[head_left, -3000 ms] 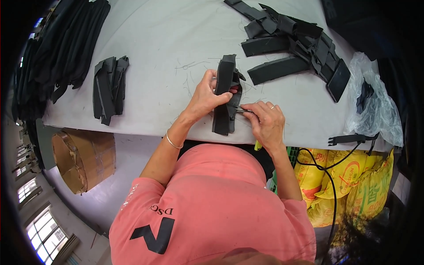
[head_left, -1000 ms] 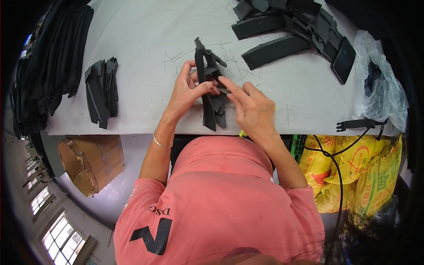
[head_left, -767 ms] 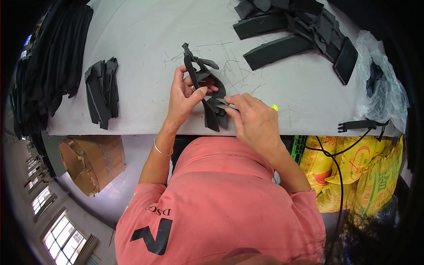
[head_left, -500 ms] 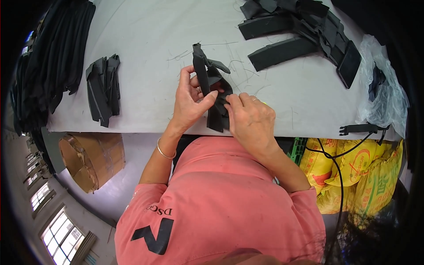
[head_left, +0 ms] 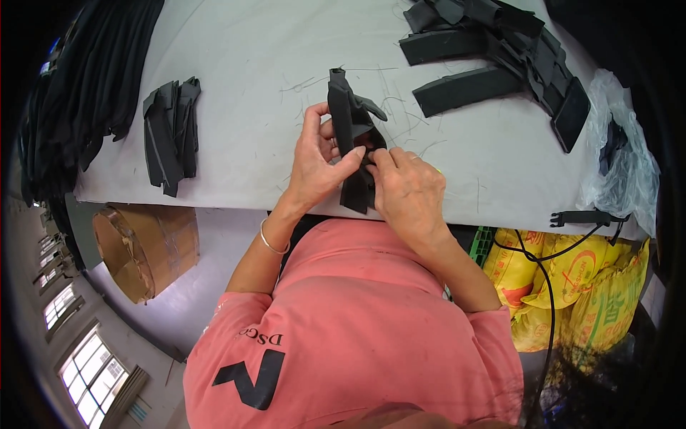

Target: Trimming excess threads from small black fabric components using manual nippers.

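Observation:
Above the table's near edge I hold a narrow, folded piece of black fabric (head_left: 342, 118) nearly upright. My left hand (head_left: 319, 156) grips its left side, with the fingers behind it and the thumb across the front. On its right side, my right hand (head_left: 407, 187) pinches the cloth with thumb and bent fingers, close to the left thumb. The fabric gapes in the middle between the hands, and a small flap sticks out at its upper right. The right fingertips are partly hidden in the folds.
Loose threads lie on the pale table (head_left: 250, 143). Folded black strips (head_left: 171, 136) are at left, a heap of black pieces (head_left: 468, 89) at far right. A clear plastic bag (head_left: 629, 179) and black buckle (head_left: 582, 218) sit at the right edge; a cardboard box (head_left: 168, 247) and yellow sacks (head_left: 572, 286) stand below.
My hands and the fabric have shifted slightly right in the picture, as has much of the tabletop. The right fingers have moved closer to the left thumb; both hands keep their hold.

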The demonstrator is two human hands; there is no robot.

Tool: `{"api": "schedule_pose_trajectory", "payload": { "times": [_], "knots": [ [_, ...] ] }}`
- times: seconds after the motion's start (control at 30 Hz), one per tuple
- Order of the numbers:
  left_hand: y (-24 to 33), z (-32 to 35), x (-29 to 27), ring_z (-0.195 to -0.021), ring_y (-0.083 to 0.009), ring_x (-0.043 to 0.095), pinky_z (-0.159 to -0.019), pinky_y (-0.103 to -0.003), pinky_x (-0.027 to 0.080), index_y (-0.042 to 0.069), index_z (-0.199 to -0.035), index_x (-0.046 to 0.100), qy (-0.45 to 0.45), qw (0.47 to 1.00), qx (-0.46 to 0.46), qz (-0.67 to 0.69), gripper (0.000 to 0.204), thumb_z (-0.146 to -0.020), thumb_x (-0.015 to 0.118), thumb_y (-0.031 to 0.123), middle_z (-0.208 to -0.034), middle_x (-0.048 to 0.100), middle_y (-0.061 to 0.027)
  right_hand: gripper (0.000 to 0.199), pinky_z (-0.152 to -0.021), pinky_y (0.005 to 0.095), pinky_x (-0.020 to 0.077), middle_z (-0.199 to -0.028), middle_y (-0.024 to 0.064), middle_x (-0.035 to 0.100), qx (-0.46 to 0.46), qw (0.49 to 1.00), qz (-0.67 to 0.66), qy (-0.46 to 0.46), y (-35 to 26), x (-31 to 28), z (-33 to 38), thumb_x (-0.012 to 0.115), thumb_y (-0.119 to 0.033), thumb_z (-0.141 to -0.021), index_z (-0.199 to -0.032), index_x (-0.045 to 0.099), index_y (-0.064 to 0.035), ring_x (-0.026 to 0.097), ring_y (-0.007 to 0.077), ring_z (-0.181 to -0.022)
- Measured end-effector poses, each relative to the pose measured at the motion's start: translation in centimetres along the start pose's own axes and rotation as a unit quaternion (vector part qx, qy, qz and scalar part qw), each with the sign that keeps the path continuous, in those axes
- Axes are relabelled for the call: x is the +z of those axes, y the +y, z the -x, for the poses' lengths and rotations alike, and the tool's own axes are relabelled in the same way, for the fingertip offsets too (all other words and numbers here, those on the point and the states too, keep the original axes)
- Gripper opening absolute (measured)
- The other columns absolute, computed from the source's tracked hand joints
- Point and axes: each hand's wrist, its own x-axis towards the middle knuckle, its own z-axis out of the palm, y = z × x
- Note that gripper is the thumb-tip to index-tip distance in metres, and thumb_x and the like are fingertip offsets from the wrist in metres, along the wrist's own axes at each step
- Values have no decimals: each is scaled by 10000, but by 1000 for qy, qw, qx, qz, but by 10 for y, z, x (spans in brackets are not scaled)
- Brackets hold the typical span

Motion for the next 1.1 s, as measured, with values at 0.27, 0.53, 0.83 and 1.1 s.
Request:
{"api": "schedule_pose_trajectory", "payload": {
  "times": [0.27, 0.53, 0.83, 1.1],
  "knots": [
    [-1, 0, -2, -985, -174, 608, -858, -310, 512, -1, -1257, 291, 4, 1000, -6, -12, 587, -777, 628, -37, -1095, 583, -142, 159, -551, 353, 450, -707, 79, 547, -12, 1000, 1, -10, 1, 1, -2, 650, -53, -697, -849, 602, -43, 580, 227, -663],
    [-1, 1, -2, -974, -167, 610, -856, -302, 508, 5, -1246, 297, 3, 1000, -3, -13, 583, -772, 634, -36, -1099, 586, -138, 212, -542, 355, 443, -690, 79, 545, -11, 1000, -5, -8, 3, 4, -2, 622, -9, -657, -865, 590, -39, 577, 235, -646],
    [11, 10, -10, -909, -114, 606, -782, -244, 489, 22, -1218, 329, 35, 999, -19, -7, 561, -762, 653, -26, -1010, 628, -109, 91, -546, 342, 468, -747, 42, 610, 29, 996, -80, 39, 7, -16, 4, 668, -128, -781, -858, 627, -102, 620, 217, -674],
    [12, 11, -19, -938, -174, 622, -695, -267, 528, 42, -1204, 359, 10, 999, -39, -23, 503, -774, 617, -7, -1076, 612, -166, 161, -610, 327, 497, -884, 64, 670, 154, 956, -248, -2, 22, -39, 12, 646, -130, -836, -995, 660, -117, 659, 173, -756]
  ]
}}
